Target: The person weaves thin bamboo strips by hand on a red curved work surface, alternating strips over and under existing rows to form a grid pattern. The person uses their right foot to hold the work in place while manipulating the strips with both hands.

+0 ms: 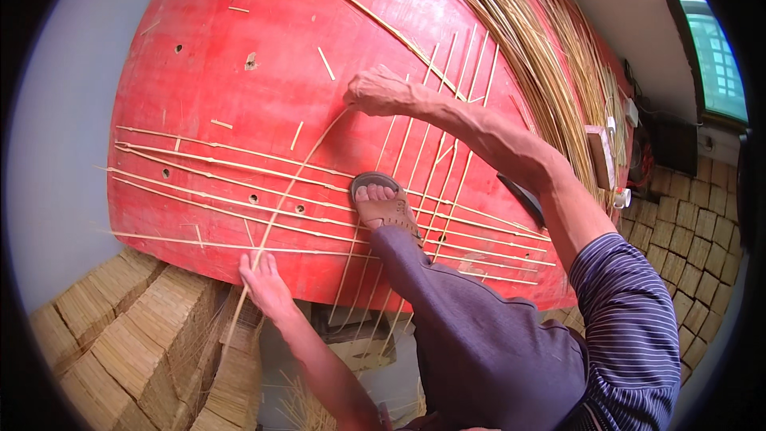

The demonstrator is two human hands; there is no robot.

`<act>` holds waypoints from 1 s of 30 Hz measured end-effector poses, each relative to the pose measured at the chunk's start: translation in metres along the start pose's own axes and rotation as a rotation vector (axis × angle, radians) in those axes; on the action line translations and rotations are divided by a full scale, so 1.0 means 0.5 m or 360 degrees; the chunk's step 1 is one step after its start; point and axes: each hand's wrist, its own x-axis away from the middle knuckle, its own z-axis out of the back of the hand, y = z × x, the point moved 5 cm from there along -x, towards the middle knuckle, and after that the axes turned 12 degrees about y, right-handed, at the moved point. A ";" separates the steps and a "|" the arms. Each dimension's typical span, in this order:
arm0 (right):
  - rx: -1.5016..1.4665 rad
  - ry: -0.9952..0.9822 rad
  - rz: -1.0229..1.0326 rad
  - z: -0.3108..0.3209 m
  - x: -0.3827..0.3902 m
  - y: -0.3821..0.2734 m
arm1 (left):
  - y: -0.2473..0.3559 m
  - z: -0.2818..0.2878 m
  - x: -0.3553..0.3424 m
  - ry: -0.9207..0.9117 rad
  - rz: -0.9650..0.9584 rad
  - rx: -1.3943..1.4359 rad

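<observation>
The head view shows a slender bamboo strip [277, 209] running slantwise between the person's hands, above the tabletop, its lower end extending past the edge. The right hand [380, 92] is closed around its upper end; the left hand [267, 283] grips it lower down, fingers bent about it. Beneath, lengthwise strips [209, 162] with knobbly nodes cross thinner crosswise strips [467, 58] in an open grid, and a brown sandal [387, 211] on the person's foot presses on the crossing. A dark blade-like tool [523, 201] lies partly behind the right forearm. The tabletop [191, 72] is glossy red, scuffed and pierced by small holes. Long bundled strips [511, 40] line its far right side, near a small white-and-red item [621, 197] whose markings are too small to read. Pale stacked slats [152, 327] stand lower left, more slats [686, 231] at right, below a teal-paned window [714, 56]. A pale wall [64, 112] rises at left.
</observation>
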 end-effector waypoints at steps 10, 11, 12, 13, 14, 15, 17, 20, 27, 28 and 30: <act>-0.0227 -0.0138 0.0338 -0.049 -0.075 -0.066 | -0.067 0.146 0.002 0.0017 0.0250 0.0640; -0.0325 -0.0124 0.0416 -0.061 -0.075 -0.094 | -0.073 0.129 -0.004 -0.0143 0.0261 0.0651; -0.0223 -0.0220 0.0364 -0.072 -0.083 -0.113 | -0.074 0.107 -0.009 -0.0210 0.0240 0.0601; -0.0114 -0.0230 0.0336 -0.074 -0.086 -0.113 | -0.092 0.063 -0.014 -0.0227 0.0351 0.0588; -0.0126 -0.0265 0.0316 -0.082 -0.087 -0.122 | -0.098 0.033 -0.006 -0.0219 0.0343 0.0485; -0.0184 -0.0298 0.0312 -0.102 -0.094 -0.150 | -0.084 0.034 0.000 -0.0235 0.0327 0.0416; -0.0095 -0.0345 0.0291 -0.109 -0.089 -0.149 | -0.099 0.009 0.018 -0.0088 0.0353 0.0304; -0.0002 -0.0318 0.0240 -0.105 -0.085 -0.148 | -0.116 0.042 0.039 -0.0003 0.0362 0.0329; 0.0217 0.0010 0.0242 -0.069 -0.044 -0.051 | -0.173 0.142 0.078 0.0068 0.0386 0.0343; 0.0323 0.0093 0.0273 -0.062 -0.042 -0.049 | -0.169 0.153 0.081 0.0079 0.0353 0.0307; 0.0373 0.0179 0.0166 -0.064 -0.035 -0.041 | -0.161 0.154 0.088 0.0119 0.0304 0.0210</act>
